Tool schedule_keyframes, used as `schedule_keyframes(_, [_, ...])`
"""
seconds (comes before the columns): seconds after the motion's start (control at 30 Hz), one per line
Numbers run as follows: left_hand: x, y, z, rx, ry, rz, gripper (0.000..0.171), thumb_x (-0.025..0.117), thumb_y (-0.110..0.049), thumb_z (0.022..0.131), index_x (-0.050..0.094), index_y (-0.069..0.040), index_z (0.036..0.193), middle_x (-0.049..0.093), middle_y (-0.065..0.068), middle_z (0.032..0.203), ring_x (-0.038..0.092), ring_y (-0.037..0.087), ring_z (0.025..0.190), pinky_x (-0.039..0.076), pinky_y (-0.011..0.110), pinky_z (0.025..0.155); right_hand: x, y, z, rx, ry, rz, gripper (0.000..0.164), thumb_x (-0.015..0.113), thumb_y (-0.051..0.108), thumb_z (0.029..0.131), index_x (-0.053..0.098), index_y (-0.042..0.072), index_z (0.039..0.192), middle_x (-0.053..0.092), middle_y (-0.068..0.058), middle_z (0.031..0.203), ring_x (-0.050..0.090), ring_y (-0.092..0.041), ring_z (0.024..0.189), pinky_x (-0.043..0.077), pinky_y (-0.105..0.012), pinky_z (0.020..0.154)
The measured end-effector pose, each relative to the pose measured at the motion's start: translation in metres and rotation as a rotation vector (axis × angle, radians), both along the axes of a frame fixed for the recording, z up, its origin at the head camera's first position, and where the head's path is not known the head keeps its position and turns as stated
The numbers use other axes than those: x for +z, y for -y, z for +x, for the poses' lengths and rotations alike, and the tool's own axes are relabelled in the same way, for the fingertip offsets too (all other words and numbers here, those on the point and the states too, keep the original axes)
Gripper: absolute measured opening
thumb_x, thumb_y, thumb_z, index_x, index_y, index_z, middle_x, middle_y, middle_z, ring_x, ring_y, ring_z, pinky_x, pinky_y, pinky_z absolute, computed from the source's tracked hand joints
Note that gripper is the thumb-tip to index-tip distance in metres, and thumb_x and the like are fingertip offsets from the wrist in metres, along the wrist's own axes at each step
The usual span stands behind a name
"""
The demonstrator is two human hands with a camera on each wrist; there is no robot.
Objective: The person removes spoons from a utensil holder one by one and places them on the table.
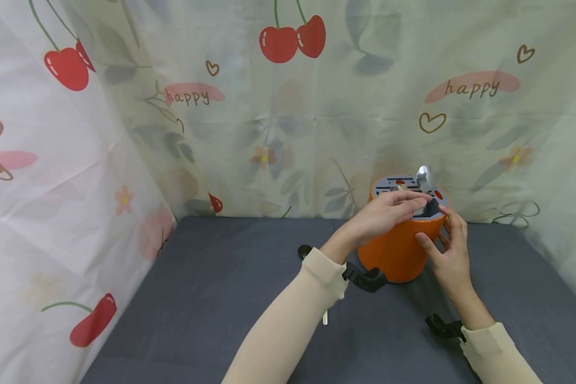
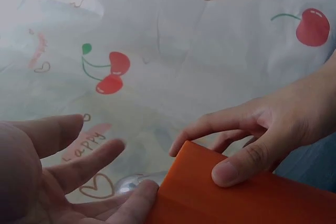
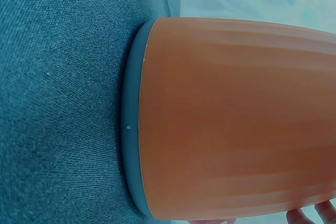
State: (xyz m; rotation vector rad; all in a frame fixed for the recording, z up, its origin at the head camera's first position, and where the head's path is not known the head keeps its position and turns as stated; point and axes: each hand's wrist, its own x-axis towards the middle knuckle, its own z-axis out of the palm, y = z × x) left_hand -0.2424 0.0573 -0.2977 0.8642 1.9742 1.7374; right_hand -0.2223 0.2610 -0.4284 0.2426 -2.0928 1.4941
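Observation:
An orange utensil holder (image 1: pixel 398 250) with a grey slotted top (image 1: pixel 381 186) stands upright at the right of the table. Over its top lies my left hand (image 1: pixel 389 210), palm down, fingers reaching to the large opening; in the left wrist view those fingers are spread and hold nothing visible. My right hand (image 1: pixel 452 253) grips the holder's right side, thumb on the orange wall (image 2: pixel 257 198) and index finger at the rim. A shiny metal utensil end (image 1: pixel 424 178) sticks up from the top, behind the left fingers. The holder's dark base (image 3: pixel 135 129) rests on the cloth.
A black rounded utensil end (image 1: pixel 304 251) and a pale handle tip (image 1: pixel 325 317) show on either side of my left sleeve (image 1: pixel 288 314), which hides what lies between. Dark grey cloth (image 1: pixel 211 298) covers the table. A printed curtain (image 1: pixel 317 117) hangs behind.

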Motion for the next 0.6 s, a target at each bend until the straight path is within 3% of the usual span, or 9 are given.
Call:
schedule_keyframes(0.13, [0.0018, 0.0011, -0.0017, -0.037, -0.073, -0.123, 0.04, 0.05, -0.028, 0.113, 0.063, -0.009, 0.145, 0.061, -0.001, 0.147, 0.055, 0.008, 0.134, 0.045, 0.02, 0.108, 0.0001, 0.0002, 0.0005, 0.0, -0.001, 0.001, 0.07, 0.068, 0.007, 0.101, 0.035, 0.019, 0.162, 0.025, 0.001, 0.162, 0.032, -0.03, 0.151, 0.025, -0.048, 0.126])
schedule_keyframes(0.2, [0.0025, 0.0008, -0.0026, -0.034, -0.074, -0.166, 0.038, 0.051, -0.028, 0.112, 0.065, -0.01, 0.143, 0.063, -0.003, 0.144, 0.056, 0.005, 0.132, 0.044, 0.021, 0.108, 0.0001, 0.0001, 0.0005, 0.002, -0.004, 0.002, 0.07, 0.068, 0.007, 0.101, 0.036, 0.019, 0.162, 0.026, 0.001, 0.162, 0.032, -0.031, 0.151, 0.025, -0.048, 0.126])
schedule_keyframes(0.37, [0.0025, 0.0007, -0.0055, -0.024, -0.075, -0.208, 0.036, 0.055, -0.026, 0.11, 0.068, -0.01, 0.14, 0.066, -0.003, 0.14, 0.057, 0.005, 0.131, 0.045, 0.021, 0.107, 0.001, 0.0002, 0.0002, 0.002, -0.005, 0.005, 0.07, 0.068, 0.006, 0.101, 0.036, 0.02, 0.162, 0.026, 0.001, 0.161, 0.032, -0.031, 0.151, 0.026, -0.047, 0.126])
schedule_keyframes(0.6, [-0.0002, 0.0006, -0.0065, 0.028, -0.173, -0.269, 0.035, 0.059, -0.025, 0.109, 0.068, -0.013, 0.141, 0.062, 0.0, 0.146, 0.059, 0.012, 0.129, 0.049, 0.023, 0.101, 0.0011, 0.0002, 0.0009, -0.004, -0.001, 0.012, 0.071, 0.069, 0.005, 0.1, 0.036, 0.02, 0.162, 0.026, 0.001, 0.161, 0.032, -0.033, 0.151, 0.028, -0.048, 0.125])
